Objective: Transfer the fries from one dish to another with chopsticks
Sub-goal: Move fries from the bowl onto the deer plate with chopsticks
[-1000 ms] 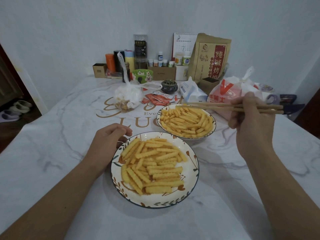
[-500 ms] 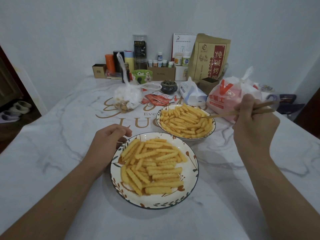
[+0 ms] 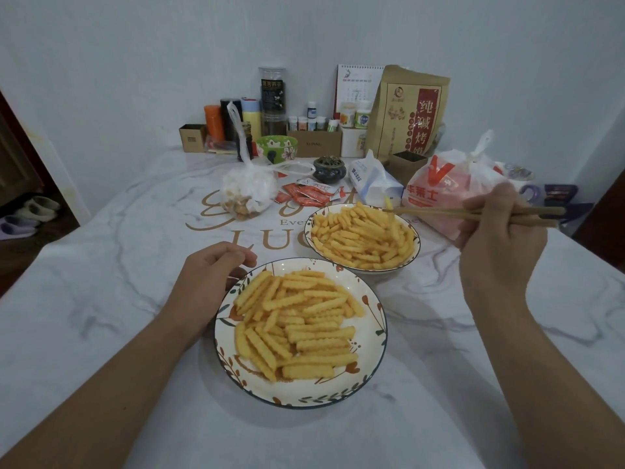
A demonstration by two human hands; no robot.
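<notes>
Carrying one fry (image 3: 389, 203) pinched at the chopstick tips, the right hand (image 3: 500, 238) grips the chopsticks (image 3: 473, 214) level above the far rim of the far bowl (image 3: 411, 257). To do this step well, I judge the pinch should stay steady and light, since a crinkle-cut fry is likely brittle and slips if the tips cross; the sticks should travel low over the table and let go only once the tips are above the near plate (image 3: 370, 350), close to its pile. Which dish is the source cannot be told for certain from this moment; the raised fry suggests the far bowl.

The left hand (image 3: 209, 275) rests on the table touching the near plate's left rim, fingers loosely curled and holding nothing, placed to steady it.

The far bowl holds a heap of fries (image 3: 363, 240) nearly rim to rim. The near plate, floral-edged, holds a flatter pile (image 3: 294, 323) with bare white rim showing on its right and front.
</notes>
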